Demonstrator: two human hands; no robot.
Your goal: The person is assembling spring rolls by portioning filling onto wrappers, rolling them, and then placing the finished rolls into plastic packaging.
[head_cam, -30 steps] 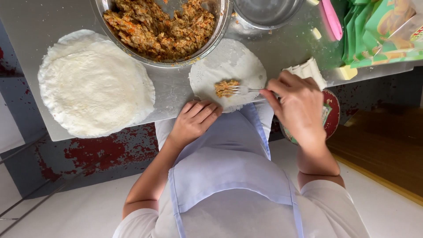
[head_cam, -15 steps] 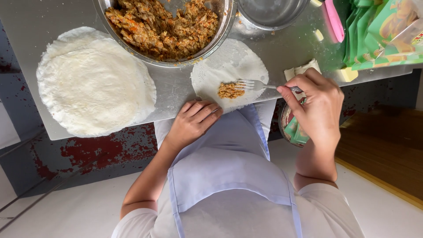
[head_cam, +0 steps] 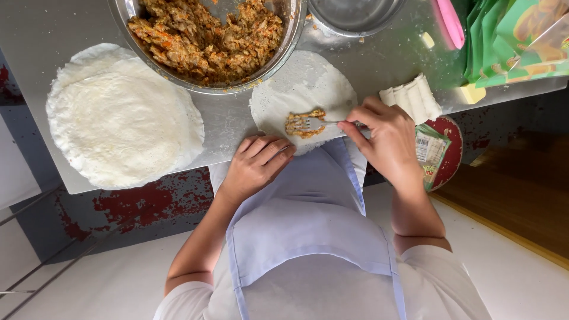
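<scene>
A small heap of filling (head_cam: 304, 124) lies on a round wrapper (head_cam: 302, 95) at the counter (head_cam: 35, 24) edge. The right hand (head_cam: 385, 139), closed on a fork (head_cam: 323, 122), spreads it; the left hand (head_cam: 255, 166) rests flat, fingers open, pinning the wrapper's near rim. The filling step looks underway; folding would likely need the fork set aside. A filling bowl (head_cam: 213, 35) and wrapper stack (head_cam: 121, 118) sit just beyond.

head cam | 1 view | looks straight down, close over table (head_cam: 35, 35) edge and apron (head_cam: 308, 237)
</scene>
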